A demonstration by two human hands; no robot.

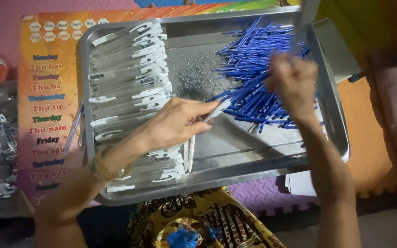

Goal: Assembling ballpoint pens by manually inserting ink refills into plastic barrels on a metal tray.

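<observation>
Our left hand [173,124] grasps a clear pen barrel [214,111] over the steel tray [253,158]. Our right hand [292,82], blurred, pinches blue refills [246,64] from the pile. Behind them, clear barrels [129,69] line the tray's left side.

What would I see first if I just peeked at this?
Probably the heap of blue sticks in the far right part of the metal tray, with the right hand over it. Next, the rows of clear pen barrels filling the tray's left side, where the left hand pinches one white-tipped barrel.
</observation>
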